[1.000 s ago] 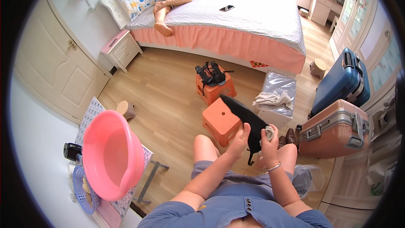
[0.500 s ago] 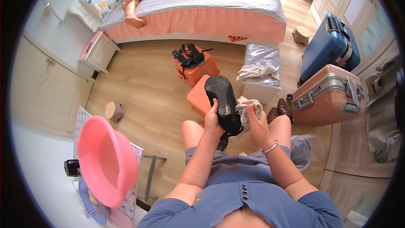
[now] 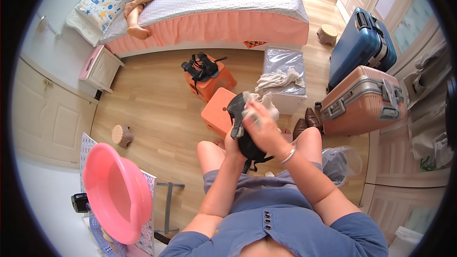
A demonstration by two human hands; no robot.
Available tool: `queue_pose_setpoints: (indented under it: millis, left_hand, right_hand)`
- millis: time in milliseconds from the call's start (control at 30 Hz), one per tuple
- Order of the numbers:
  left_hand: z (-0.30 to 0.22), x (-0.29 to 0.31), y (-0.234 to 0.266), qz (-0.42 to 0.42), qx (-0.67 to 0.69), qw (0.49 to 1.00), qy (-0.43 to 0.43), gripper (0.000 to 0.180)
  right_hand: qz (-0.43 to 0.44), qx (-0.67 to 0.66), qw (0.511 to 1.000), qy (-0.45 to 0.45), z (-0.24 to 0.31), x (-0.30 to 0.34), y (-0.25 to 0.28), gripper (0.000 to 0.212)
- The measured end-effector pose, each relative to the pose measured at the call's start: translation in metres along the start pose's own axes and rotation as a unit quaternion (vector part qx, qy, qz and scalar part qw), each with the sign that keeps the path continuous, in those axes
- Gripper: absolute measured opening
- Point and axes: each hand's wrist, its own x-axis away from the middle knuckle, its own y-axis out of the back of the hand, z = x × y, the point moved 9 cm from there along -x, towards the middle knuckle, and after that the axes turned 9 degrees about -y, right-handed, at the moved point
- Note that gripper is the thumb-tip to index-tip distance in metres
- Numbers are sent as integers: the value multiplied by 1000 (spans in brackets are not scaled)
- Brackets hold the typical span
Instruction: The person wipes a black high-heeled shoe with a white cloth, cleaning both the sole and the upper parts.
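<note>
A black shoe (image 3: pixel 251 147) is held above my lap, its sole partly turned up toward me. My left hand (image 3: pixel 232 145) is closed around the shoe's left side; some of its fingers are hidden behind it. In my right hand (image 3: pixel 262 127) is a crumpled off-white cloth (image 3: pixel 267 103), laid against the upper part of the sole. The fingers of that hand are slightly blurred, and they cover much of the sole. Black straps (image 3: pixel 257 163) hang below the shoe near my lap.
Beyond the shoe stand an orange stool (image 3: pixel 216 112) and another orange stool (image 3: pixel 216 85) bearing black straps. A white box (image 3: pixel 285 102) carries another cloth. Brown shoes (image 3: pixel 300 127) and two suitcases (image 3: pixel 364 102) are at right, a pink basin (image 3: pixel 140 185) at left. A person (image 3: pixel 138 19) lies on the bed.
My right hand has moved up and left with the cloth, from beside the shoe onto its sole. The shoe is tilted differently, and the whole view has shifted slightly.
</note>
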Motion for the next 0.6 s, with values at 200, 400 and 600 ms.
queue_pose_setpoints:
  millis: [200, 400, 600]
  left_hand:
    - [-33, 6, -18, 50, -78, 992, -80, 46]
    - [-41, -5, 6, -56, -44, 994, -82, 32]
    - [-41, -11, -3, -16, 18, 996, -88, 30]
  right_hand:
    - [44, 7, 993, 111, 21, 46, -17, 24]
    - [4, -120, 993, -10, -1, 45, 0, 16]
    - [-16, -299, 942, -150, -13, 30, 13, 26]
